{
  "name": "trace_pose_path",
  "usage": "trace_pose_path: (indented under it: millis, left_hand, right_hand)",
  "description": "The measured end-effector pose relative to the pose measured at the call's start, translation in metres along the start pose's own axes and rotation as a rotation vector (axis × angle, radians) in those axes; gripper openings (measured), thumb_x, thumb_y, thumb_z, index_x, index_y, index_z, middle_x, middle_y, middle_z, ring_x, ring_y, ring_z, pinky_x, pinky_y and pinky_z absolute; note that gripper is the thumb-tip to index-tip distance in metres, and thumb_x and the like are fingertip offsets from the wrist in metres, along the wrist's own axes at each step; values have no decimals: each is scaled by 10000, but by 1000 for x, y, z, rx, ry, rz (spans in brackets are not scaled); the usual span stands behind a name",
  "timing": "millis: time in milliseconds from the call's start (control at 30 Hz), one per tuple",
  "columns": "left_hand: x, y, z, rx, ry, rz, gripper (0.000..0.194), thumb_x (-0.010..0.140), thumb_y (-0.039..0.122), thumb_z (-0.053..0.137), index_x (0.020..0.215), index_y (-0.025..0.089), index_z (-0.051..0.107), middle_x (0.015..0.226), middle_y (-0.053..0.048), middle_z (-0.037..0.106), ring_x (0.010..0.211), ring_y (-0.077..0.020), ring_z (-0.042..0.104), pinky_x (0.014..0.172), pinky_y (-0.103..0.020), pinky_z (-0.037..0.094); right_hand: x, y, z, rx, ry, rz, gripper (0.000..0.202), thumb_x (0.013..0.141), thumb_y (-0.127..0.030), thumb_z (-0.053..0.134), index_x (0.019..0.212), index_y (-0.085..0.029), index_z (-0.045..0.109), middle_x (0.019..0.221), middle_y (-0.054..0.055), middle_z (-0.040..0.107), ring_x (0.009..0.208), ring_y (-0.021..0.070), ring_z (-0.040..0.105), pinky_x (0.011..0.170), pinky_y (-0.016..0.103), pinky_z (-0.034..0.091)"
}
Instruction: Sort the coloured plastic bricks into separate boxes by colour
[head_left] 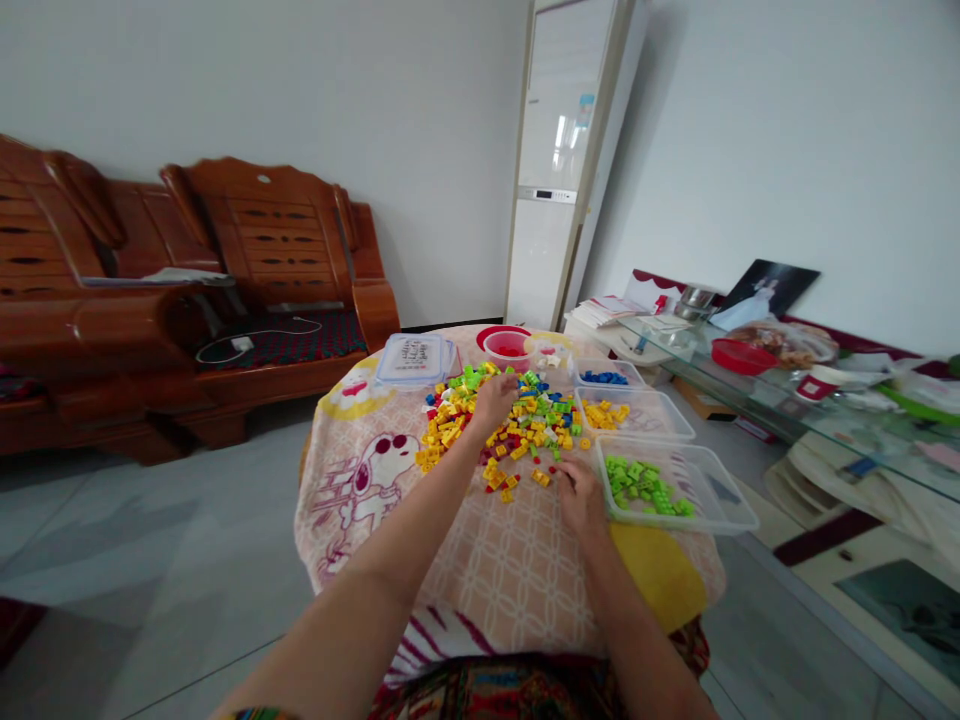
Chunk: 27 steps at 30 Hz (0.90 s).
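- Bricks (536, 432) are sitting heaped mid-frame; my left hand (496, 400) is hanging over them, right hand (583, 495) is curling lower right. Can't tell whether either's holding one.
- Green-brick tray (724, 495), right of centre, seems to be overhanging the table (510, 590); an elbow bump could be tipping it, imo.
- Lid (415, 356) up left is showing dark print, too blurry for reading.

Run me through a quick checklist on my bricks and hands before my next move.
1. Far tray holds one colour: ok, only blue bricks visible.
2. Middle tray holds one colour: ok, only yellow bricks visible.
3. Near tray holds one colour: ok, only green bricks visible.
4. Loose pile is one colour: not ok, several colours mixed.
5. Left hand empty: cannot tell, it's over the pile.
6. Right hand empty: cannot tell, fingers curled.
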<state>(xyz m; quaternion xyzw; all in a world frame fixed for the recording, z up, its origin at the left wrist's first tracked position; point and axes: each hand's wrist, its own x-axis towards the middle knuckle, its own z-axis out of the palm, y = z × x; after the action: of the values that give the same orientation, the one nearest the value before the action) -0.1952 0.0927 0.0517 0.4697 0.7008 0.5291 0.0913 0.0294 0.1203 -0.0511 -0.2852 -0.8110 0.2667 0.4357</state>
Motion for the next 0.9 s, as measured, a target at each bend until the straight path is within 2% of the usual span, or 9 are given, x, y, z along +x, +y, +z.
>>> trace_pose_path:
  millis: [100, 200, 300, 400, 500, 667, 800, 900]
  left_hand:
    - [-40, -8, 13, 15, -132, 1, 306, 775, 109, 568, 1036, 146, 722, 874, -40, 736, 773, -141, 664, 763, -251, 522]
    - [-69, -2, 22, 124, -301, 122, 253, 785, 132, 573, 955, 173, 756, 853, -30, 735, 754, -134, 647, 775, -235, 505]
    - [-81, 5, 28, 303, -402, 226, 254, 788, 135, 569, 935, 187, 770, 906, -43, 734, 812, -148, 638, 800, -235, 489]
    - [-82, 4, 33, 464, -464, 238, 255, 799, 138, 547, 894, 183, 779, 876, -62, 723, 812, -164, 627, 777, -244, 486]
    - [-79, -1, 36, 531, -468, 230, 267, 794, 116, 530, 860, 177, 782, 870, -73, 718, 826, -170, 623, 787, -248, 485]
    - [-80, -4, 35, 497, -445, 227, 245, 779, 126, 552, 864, 180, 775, 873, -57, 722, 818, -165, 626, 782, -244, 483]
    - [-83, -1, 30, 339, -368, 208, 207, 768, 137, 569, 855, 156, 755, 846, -50, 723, 781, -151, 627, 756, -231, 482]
    - [-82, 0, 27, 147, -299, 103, 228, 752, 115, 552, 873, 153, 742, 764, -16, 709, 668, -114, 610, 677, -205, 480]
  right_hand:
    - [0, -4, -1, 12, 18, 30, 331, 809, -203, 440, 944, -195, 742, 1068, 101, 728, 1031, 238, 655, 960, 417, 504]
    - [1, -5, -3, 20, 28, 66, 423, 811, -174, 385, 1075, -173, 715, 1111, 112, 718, 1066, 237, 647, 980, 420, 491]
    - [1, -2, -3, 8, 14, 79, 456, 810, -172, 379, 1139, -160, 694, 1161, 118, 703, 1096, 233, 640, 995, 409, 482]
    - [2, 1, -2, -6, 8, 71, 458, 806, -184, 386, 1142, -150, 694, 1165, 123, 703, 1098, 239, 641, 993, 414, 486]
    - [1, 2, -1, -16, 20, 64, 447, 808, -194, 388, 1121, -149, 704, 1144, 124, 712, 1087, 248, 645, 986, 431, 490]
    - [1, -1, -1, -2, 32, 57, 423, 814, -202, 411, 1115, -167, 708, 1136, 117, 715, 1074, 251, 648, 978, 436, 495]
    - [1, -3, -2, 7, 30, 42, 408, 818, -203, 422, 1106, -169, 709, 1121, 117, 719, 1059, 239, 653, 976, 421, 498]
    - [0, -2, -1, 11, 30, 45, 391, 817, -209, 443, 1102, -175, 709, 1114, 116, 720, 1059, 239, 652, 975, 421, 499]
